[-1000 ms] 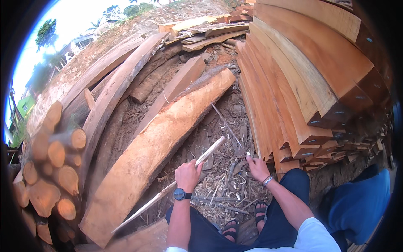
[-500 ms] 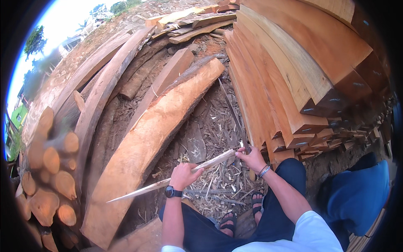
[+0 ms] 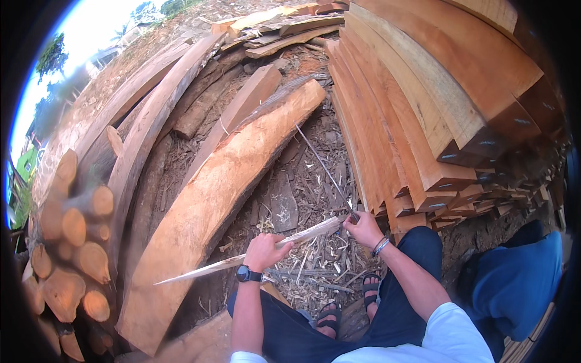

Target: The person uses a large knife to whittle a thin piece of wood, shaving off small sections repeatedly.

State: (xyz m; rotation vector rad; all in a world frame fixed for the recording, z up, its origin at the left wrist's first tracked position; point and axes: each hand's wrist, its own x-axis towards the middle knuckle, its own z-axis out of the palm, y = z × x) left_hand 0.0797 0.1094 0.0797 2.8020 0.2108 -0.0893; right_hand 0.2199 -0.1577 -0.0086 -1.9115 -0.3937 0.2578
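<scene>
**Stick (image 3: 310, 232): blunt end just beside right hand (image 3: 364, 230), shaft in left hand (image 3: 262, 251)**

Stick's long axis slants across the front of the body: sharp tip low on the left, blunt end higher on the right. Left hand has it, fingers curled round the shaft somewhat nearer the blunt end than the tip, thumb laid along it toward the right. Right hand is the nearer one to the blunt end, directly right of it. Touching or a small gap, can't tell.

Right hand is closed on the near end of a long thin tool (image 3: 323, 166), blade-like, seen nearly edge-on. Handle mostly hidden in the fist. Tool points forward and left, away from the body, so stick and tool form a wide V opening left, corner at the right hand. Steep angle between them, not parallel. No contact between tool and stick that I can see.

Tip end of the stick shows over the big slab (image 3: 224, 181); can't tell if it rests on it. Wood chips (image 3: 305, 261) lie on the ground under the stick's blunt half. Stacked beams (image 3: 411, 121) stand beyond the right hand, to the right of the tool.
</scene>
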